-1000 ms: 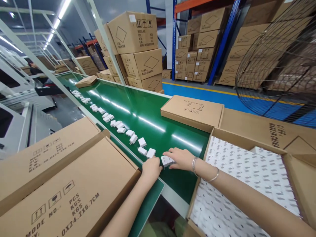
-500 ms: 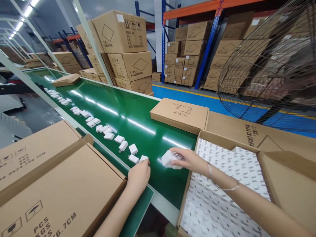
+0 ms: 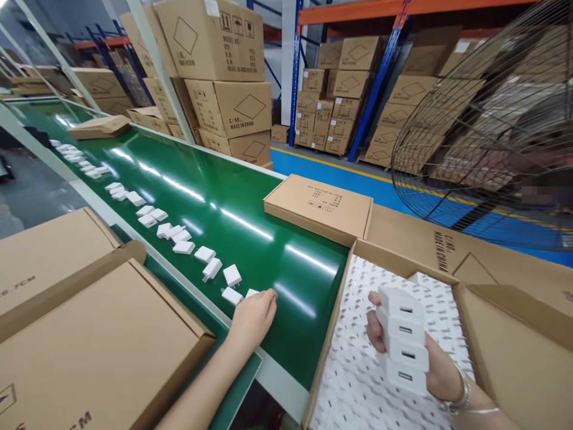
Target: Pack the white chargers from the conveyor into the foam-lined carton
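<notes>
Upright in my right hand [image 3: 441, 370] is a stack of several white USB chargers [image 3: 405, 328], their port faces turned toward me. This hand is above the open carton [image 3: 333, 334], which is filled with white pieces under a layer of grey-patterned wrap. My left hand [image 3: 254, 316] rests low over the green belt [image 3: 268, 263], fingers curled together and their undersides hidden. A white charger [image 3: 251, 293] shows partly behind its knuckles. Just left of it lies another charger [image 3: 232, 296], with a further charger [image 3: 232, 275] behind.
A row of loose chargers [image 3: 182, 247] runs back along the belt's left side. One flat closed carton [image 3: 320, 206] lies across the belt's right edge. Large cartons [image 3: 102, 352] stand at front left, stacked boxes [image 3: 228, 107] behind. A wire-caged fan [image 3: 483, 131] stands at right.
My right hand has carried the chargers from over the belt rightward above the open carton and turned their ports toward me. My left hand stays near the same charger. The view has shifted slightly.
</notes>
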Demonstrator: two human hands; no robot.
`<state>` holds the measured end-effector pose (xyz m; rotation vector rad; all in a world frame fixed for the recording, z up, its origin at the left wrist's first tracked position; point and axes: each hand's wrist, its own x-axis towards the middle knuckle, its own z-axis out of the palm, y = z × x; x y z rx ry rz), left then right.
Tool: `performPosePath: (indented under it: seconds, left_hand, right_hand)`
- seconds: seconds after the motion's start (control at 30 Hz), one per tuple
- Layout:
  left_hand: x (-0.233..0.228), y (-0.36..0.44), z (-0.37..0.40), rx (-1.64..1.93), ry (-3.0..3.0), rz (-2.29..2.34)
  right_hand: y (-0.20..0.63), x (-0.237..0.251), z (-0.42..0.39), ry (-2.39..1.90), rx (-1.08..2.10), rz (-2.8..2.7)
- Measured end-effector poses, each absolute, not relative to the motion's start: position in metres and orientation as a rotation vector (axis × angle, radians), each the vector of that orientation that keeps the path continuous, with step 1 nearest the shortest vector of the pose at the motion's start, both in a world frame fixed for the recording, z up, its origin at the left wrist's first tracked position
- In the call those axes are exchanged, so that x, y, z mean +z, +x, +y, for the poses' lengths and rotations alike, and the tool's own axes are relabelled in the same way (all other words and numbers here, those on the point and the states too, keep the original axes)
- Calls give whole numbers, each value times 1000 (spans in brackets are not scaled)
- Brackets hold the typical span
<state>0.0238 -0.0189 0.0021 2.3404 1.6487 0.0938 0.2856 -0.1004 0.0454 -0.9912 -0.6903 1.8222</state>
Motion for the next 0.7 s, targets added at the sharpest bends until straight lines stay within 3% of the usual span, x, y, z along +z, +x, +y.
performPosePath:
  seconds: [0.4,0.7]
  left_hand:
    - [-4,22,-20,82,2379,1444]
    - [-1,25,-21,110,2369,1411]
  right_hand:
    - [288,40,-101,-899,1896,-763]
    - [290,43,-102,-1107,1728,-836]
